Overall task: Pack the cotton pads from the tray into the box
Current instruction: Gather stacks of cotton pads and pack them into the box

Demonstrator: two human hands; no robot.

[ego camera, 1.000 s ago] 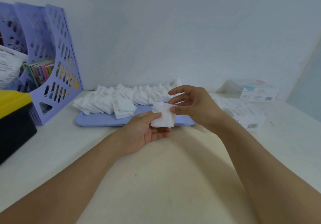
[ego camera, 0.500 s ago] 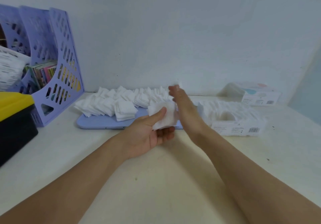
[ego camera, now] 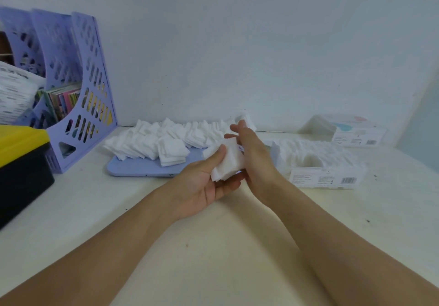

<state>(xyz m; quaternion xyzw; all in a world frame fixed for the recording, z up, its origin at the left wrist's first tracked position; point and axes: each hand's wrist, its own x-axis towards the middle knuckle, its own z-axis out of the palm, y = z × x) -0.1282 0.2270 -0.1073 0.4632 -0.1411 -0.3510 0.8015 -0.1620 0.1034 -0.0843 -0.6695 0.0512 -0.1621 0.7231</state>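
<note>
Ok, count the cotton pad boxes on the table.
2: the near box, packed with pads, right of the hands; the far box behind it by the wall. None seems hidden.

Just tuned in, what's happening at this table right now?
A person is packing cotton pads. The left hand grips a small stack of pads with the thumb on top, and the right hand presses its straight fingers against the stack's right side, apparently squaring it up. Many more pads sit heaped on the lilac tray behind. The box stands to the right, already largely filled with a row of pads, with a gap near its front.
</note>
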